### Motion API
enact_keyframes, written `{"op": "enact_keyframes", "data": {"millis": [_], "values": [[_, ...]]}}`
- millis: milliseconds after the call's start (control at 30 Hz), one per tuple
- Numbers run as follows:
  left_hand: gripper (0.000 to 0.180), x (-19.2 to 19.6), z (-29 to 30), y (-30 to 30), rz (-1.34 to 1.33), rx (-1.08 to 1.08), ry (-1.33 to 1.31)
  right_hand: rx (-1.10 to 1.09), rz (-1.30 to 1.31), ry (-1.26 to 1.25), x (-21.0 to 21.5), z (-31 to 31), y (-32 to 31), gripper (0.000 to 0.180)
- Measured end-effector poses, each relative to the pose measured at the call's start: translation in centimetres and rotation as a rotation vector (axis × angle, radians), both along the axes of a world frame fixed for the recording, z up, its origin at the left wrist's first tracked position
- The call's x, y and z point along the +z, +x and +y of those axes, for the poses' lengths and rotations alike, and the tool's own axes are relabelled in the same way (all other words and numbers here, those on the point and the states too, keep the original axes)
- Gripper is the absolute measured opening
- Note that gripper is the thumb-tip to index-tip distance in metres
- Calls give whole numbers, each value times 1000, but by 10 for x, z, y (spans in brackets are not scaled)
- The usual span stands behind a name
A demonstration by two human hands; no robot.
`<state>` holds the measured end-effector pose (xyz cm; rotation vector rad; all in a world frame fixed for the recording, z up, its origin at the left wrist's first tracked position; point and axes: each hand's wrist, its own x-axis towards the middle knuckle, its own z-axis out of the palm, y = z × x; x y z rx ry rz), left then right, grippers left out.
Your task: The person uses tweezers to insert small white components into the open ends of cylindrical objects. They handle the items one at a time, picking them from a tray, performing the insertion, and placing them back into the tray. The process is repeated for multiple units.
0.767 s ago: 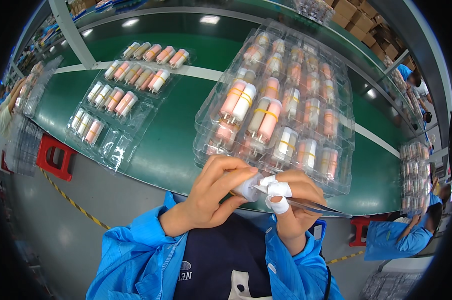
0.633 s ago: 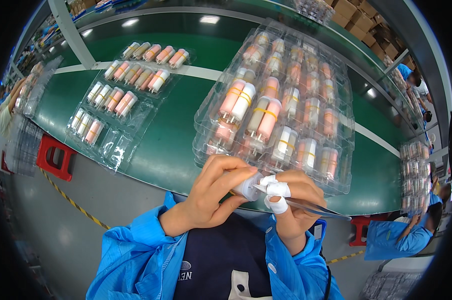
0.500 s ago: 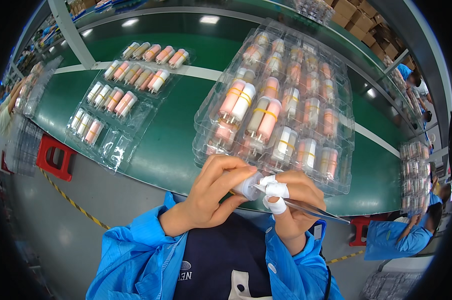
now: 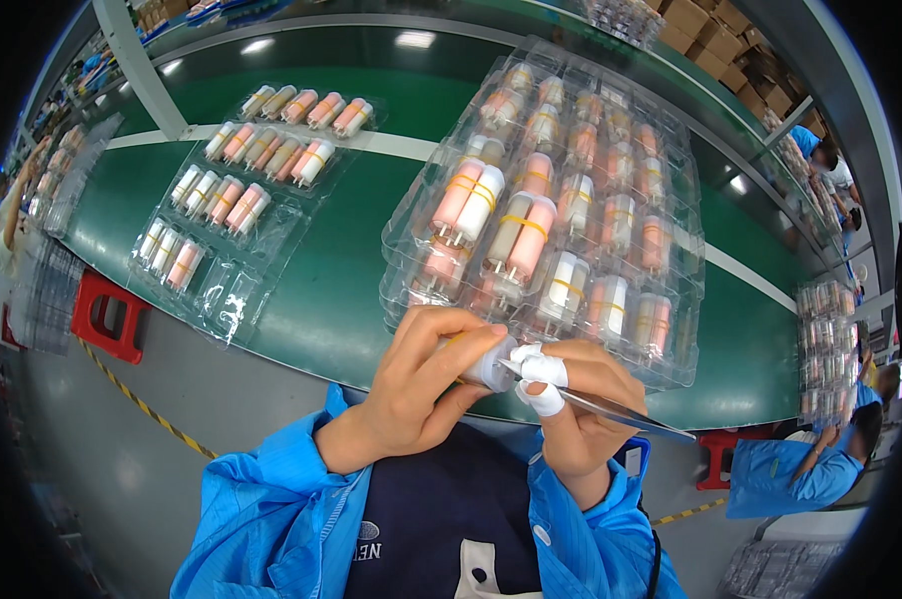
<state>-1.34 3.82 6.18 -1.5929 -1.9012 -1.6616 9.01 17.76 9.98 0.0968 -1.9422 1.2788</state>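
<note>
My left hand (image 4: 426,384) is closed around a small tube (image 4: 486,367) with a grey end, held just above my chest. My right hand (image 4: 581,409), two fingertips wrapped in white tape, grips metal tweezers (image 4: 621,409) whose tip touches the tube's end. Right beyond both hands a stack of clear plastic trays (image 4: 661,120) holds several pink and white tubes bound in pairs by yellow bands.
The trays rest on a green conveyor belt (image 4: 341,270). A second clear tray (image 4: 226,290), partly filled with tubes, lies to the left. A red stool (image 4: 107,314) stands below the belt's edge. Another person in blue (image 4: 790,474) sits at lower right.
Both hands stay together at the tube. The fingers shift only slightly.
</note>
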Motion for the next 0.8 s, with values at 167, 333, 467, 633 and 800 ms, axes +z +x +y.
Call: {"op": "enact_keyframes", "data": {"millis": [167, 333, 467, 633, 800], "values": [[54, -1, 0, 0, -19, -8, -2, 12, -37, -32, 0, 0, 1, 16], [54, 0, -1, 1, -4, -6, -7, 56, -69, -75, 1, 3, 2, 15], [54, 0, -1, -1, 27, -14, -12, 97, -104, -47, 7, 6, 2, 15], [53, -1, -3, -2, 89, -14, -42, 137, -168, -55, 13, 8, 3, 16], [53, -3, -6, 2, -158, -100, 11, 129, -60, -168, 3, 1, 0, 16]]}}
